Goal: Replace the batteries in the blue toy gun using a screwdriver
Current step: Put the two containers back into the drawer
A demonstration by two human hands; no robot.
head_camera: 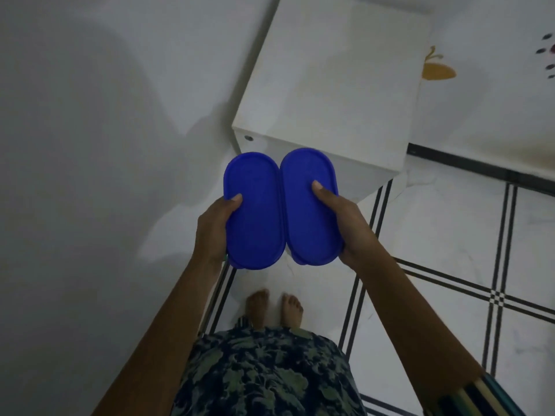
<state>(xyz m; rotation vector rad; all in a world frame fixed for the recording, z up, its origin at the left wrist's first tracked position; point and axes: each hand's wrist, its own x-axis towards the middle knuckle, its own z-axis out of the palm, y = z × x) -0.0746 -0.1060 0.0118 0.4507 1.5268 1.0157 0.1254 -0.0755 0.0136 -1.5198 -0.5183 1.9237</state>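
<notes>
The blue toy gun cannot be made out in this dim view. 2 blue oval boxes, lids on, are held touching just before the white cabinet (pixel 330 85). The left box (pixel 253 210) is clamped by the left hand (pixel 213 223), the right box (pixel 309 205) by the right hand (pixel 345 223), thumbs pressed on the lids. 2 bare feet (pixel 273 307) are seen nearer than the cabinet.

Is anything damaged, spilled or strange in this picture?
Nothing looks spilled or broken. The left hand holds the left blue container and the right hand the right blue container, lids on, edges touching. One oddity: no toy gun or screwdriver is in view.
</notes>
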